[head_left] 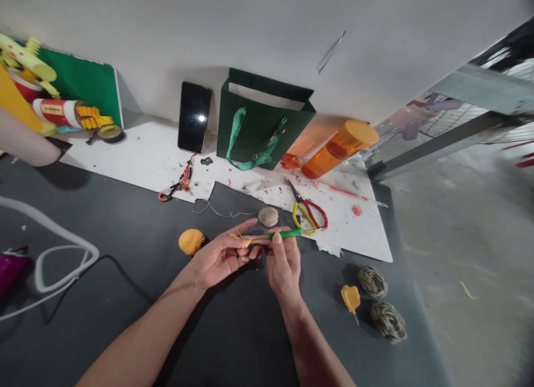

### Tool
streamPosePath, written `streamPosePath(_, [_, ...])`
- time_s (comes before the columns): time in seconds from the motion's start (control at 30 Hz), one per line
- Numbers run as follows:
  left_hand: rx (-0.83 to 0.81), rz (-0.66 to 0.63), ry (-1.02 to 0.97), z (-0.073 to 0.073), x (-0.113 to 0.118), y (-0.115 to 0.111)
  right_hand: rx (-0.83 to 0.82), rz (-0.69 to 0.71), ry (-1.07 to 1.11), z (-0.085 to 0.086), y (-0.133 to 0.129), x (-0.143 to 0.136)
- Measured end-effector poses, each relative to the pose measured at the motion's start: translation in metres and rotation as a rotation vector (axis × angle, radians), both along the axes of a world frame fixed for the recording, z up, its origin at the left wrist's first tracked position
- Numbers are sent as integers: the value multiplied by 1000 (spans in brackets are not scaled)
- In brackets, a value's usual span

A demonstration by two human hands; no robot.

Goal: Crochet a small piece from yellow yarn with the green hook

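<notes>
Closest to you, right of the hook [287,233] and on your side of it, lie 2 grey rosettes [372,281] and a yellow petal [351,298]; they seem set aside there to stay out of your way.

At the hook itself, your right hand [286,262] is closed around the green handle, thumb pressed on top, likely for steady control. Your left hand [221,254], at the hook's metal end, pinches the small yellow work [243,242] in a narrow grip, close against the shaft (the very tip is too small to make out). Its index finger stretches out, probably to keep the thread [238,232] taut.

Left of the hook sits the yellow ball [191,242], perhaps put there so yarn reaches your left hand without crossing the handle. Just beyond the hook rests a beige ball [267,216]; past the handle lie the scissors [302,201], grips toward you, which looks handy for picking them up.

Farther beyond the hook, the green bag [258,125] stands upright, the phone [194,117] leans on the wall [146,31] to the left, apparently for support, and an orange bottle [340,149] is to the right.
</notes>
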State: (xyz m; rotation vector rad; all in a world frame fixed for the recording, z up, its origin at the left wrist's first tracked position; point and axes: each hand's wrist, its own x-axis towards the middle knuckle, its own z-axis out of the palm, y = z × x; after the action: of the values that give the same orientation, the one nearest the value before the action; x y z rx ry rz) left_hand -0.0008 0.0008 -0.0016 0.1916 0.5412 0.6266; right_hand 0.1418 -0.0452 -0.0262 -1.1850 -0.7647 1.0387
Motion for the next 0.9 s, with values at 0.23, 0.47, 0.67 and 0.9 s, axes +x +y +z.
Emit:
streamPosePath(0.23, [51, 14, 121, 3, 0, 0, 33, -4, -27, -1, 0, 1])
streamPosePath(0.47, [33, 6, 112, 1, -1, 1, 68, -2, -13, -3, 0, 3])
streamPosePath(0.67, [-11, -15, 23, 0, -1, 1, 55, 26, 27, -2, 0, 4])
streamPosePath(0.9, [-13, -33, -61, -1, 0, -1, 8, 46, 149, -3, 3, 4])
